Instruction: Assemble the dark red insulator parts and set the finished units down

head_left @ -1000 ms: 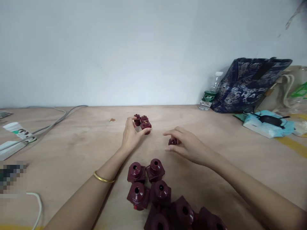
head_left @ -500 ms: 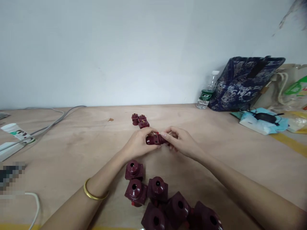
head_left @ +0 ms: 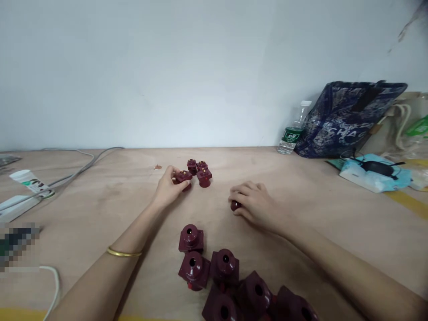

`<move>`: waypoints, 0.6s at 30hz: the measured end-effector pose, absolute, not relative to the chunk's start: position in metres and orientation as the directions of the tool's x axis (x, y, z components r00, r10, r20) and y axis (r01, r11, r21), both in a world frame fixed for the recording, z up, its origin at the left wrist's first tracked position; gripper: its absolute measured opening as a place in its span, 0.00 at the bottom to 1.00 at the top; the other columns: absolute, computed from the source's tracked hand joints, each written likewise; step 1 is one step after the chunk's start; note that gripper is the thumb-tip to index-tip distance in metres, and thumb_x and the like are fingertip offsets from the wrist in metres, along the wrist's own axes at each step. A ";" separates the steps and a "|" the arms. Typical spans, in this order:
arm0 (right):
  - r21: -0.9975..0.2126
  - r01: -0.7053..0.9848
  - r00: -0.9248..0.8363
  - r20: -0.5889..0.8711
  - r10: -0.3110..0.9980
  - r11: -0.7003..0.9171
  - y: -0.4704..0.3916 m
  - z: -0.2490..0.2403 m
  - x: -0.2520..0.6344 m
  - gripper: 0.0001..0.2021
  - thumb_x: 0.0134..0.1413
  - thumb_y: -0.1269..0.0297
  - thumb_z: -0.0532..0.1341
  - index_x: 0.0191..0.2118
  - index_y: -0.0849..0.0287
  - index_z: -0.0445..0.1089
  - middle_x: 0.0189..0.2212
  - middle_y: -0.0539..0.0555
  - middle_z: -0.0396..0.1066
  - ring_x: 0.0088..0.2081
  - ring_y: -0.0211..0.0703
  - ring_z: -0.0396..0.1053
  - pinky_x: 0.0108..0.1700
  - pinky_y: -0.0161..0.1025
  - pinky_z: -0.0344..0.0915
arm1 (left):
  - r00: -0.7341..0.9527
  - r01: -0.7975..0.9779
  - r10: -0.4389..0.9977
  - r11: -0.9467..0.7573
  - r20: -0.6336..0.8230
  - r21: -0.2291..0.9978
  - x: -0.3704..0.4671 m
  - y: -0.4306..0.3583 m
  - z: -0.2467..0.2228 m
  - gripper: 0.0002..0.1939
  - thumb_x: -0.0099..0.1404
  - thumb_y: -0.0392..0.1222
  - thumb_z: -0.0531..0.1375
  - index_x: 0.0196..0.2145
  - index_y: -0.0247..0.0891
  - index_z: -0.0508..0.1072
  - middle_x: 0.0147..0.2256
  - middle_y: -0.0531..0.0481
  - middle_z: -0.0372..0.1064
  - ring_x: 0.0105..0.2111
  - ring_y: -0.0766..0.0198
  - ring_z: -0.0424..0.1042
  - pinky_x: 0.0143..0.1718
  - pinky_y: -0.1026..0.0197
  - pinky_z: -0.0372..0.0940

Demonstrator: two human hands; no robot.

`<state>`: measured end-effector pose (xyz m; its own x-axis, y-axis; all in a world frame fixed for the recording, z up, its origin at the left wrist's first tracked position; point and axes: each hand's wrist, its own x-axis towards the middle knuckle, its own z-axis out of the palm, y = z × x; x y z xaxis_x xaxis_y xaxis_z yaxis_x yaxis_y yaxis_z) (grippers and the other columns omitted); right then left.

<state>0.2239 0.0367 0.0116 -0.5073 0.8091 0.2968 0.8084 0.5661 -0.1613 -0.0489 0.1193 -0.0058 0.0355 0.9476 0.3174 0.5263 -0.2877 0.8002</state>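
My left hand (head_left: 169, 187) is closed around a maroon square-flanged fitting (head_left: 183, 175), with brass-coloured bits on its top. It sits at the left of a small group of similar fittings (head_left: 204, 177) standing flange up. My right hand (head_left: 252, 203), low over the table to the right, has its fingers curled round a shiny dark maroon rounded piece (head_left: 235, 205); most of that piece is hidden by the fingers. Nearer me stand several maroon fittings (head_left: 224, 266) with round, holed tops above square flanges.
The wooden table (head_left: 100, 196) meets a pale wall. At the right are a water bottle (head_left: 293, 129), a dark patterned bag (head_left: 347, 120) and a light-blue packet (head_left: 361, 176) with a black object on it. Grey cables (head_left: 78, 171) and a white tube (head_left: 31, 183) lie at the left.
My hands have parted. The left has carried the square-flanged fitting back and left to the small group, while the right has moved slightly right with the rounded piece. The view has shifted a little.
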 end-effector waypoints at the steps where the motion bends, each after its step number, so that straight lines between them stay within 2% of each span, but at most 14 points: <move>1: -0.164 0.827 -0.472 0.318 0.822 0.538 0.035 0.016 0.223 0.11 0.52 0.67 0.63 0.43 0.58 0.71 0.50 0.61 0.68 0.51 0.57 0.60 0.47 0.51 0.56 | -0.004 0.554 0.938 -0.286 0.346 0.782 -0.047 0.124 -0.013 0.24 0.53 0.48 0.64 0.45 0.38 0.65 0.43 0.43 0.70 0.39 0.55 0.73 0.41 0.53 0.67; 3: -0.309 0.805 -0.424 0.299 0.855 0.507 0.027 0.031 0.222 0.16 0.53 0.62 0.64 0.48 0.58 0.70 0.47 0.61 0.69 0.47 0.52 0.64 0.44 0.46 0.60 | -0.015 0.598 0.921 -0.303 0.388 0.742 -0.040 0.129 -0.023 0.32 0.53 0.48 0.65 0.52 0.37 0.61 0.52 0.37 0.64 0.50 0.50 0.68 0.50 0.48 0.62; 5: -0.567 0.673 -0.491 0.137 0.860 0.474 0.013 0.050 0.218 0.19 0.52 0.54 0.63 0.48 0.56 0.69 0.33 0.52 0.72 0.33 0.41 0.67 0.34 0.36 0.62 | 0.006 0.654 0.904 -0.327 0.428 0.682 -0.033 0.129 -0.028 0.43 0.50 0.49 0.67 0.60 0.36 0.53 0.59 0.33 0.55 0.59 0.44 0.57 0.57 0.44 0.55; 7: -0.694 0.583 -0.611 -0.032 0.791 0.422 -0.002 0.066 0.212 0.25 0.39 0.50 0.70 0.45 0.53 0.71 0.25 0.46 0.70 0.25 0.36 0.65 0.25 0.31 0.58 | 0.014 0.700 0.886 -0.340 0.463 0.629 -0.031 0.125 -0.028 0.50 0.50 0.50 0.67 0.63 0.35 0.46 0.61 0.31 0.49 0.61 0.43 0.51 0.58 0.43 0.52; 8: -0.727 0.552 -0.657 -0.076 0.750 0.409 -0.009 0.070 0.208 0.27 0.35 0.50 0.72 0.44 0.53 0.72 0.24 0.45 0.70 0.23 0.35 0.64 0.23 0.30 0.56 | -0.004 0.706 0.878 -0.337 0.479 0.623 -0.032 0.123 -0.027 0.50 0.50 0.50 0.66 0.63 0.35 0.45 0.61 0.32 0.48 0.60 0.43 0.53 0.57 0.44 0.54; 11: -0.771 0.474 -0.740 -0.086 0.667 0.426 -0.020 0.071 0.201 0.17 0.42 0.54 0.69 0.40 0.54 0.74 0.22 0.44 0.68 0.22 0.33 0.63 0.22 0.29 0.55 | -0.139 0.682 0.820 -0.328 0.556 0.654 -0.034 0.110 -0.017 0.41 0.54 0.46 0.63 0.61 0.38 0.49 0.59 0.35 0.50 0.51 0.50 0.62 0.49 0.49 0.62; 14: -0.756 0.460 -0.726 -0.019 0.687 0.465 -0.012 0.062 0.203 0.10 0.49 0.61 0.65 0.39 0.56 0.74 0.22 0.45 0.67 0.24 0.33 0.63 0.24 0.30 0.57 | -0.198 0.616 0.765 -0.389 0.613 0.685 -0.028 0.095 -0.002 0.28 0.57 0.44 0.60 0.54 0.38 0.60 0.51 0.40 0.60 0.42 0.58 0.66 0.39 0.56 0.65; 16: -0.761 0.475 -0.636 0.050 0.770 0.441 -0.001 0.055 0.208 0.09 0.51 0.64 0.63 0.39 0.58 0.74 0.23 0.47 0.68 0.25 0.34 0.63 0.26 0.31 0.58 | -0.053 0.485 0.847 -0.442 0.529 0.755 -0.018 0.084 0.010 0.16 0.60 0.47 0.57 0.44 0.37 0.68 0.41 0.45 0.67 0.35 0.62 0.68 0.34 0.60 0.65; 18: -0.818 0.451 -0.507 0.096 0.857 0.358 0.009 0.046 0.212 0.08 0.53 0.63 0.61 0.38 0.60 0.73 0.25 0.48 0.68 0.26 0.35 0.64 0.28 0.32 0.60 | 0.252 0.339 0.901 -0.424 0.353 0.840 -0.007 0.075 0.019 0.15 0.62 0.51 0.55 0.38 0.37 0.72 0.33 0.48 0.71 0.30 0.64 0.69 0.31 0.62 0.64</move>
<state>0.2122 0.0093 0.0461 -0.5066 0.8568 0.0958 0.4508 0.3579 -0.8178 -0.0068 0.0745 0.0190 0.2523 0.9010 0.3529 0.3394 -0.4239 0.8397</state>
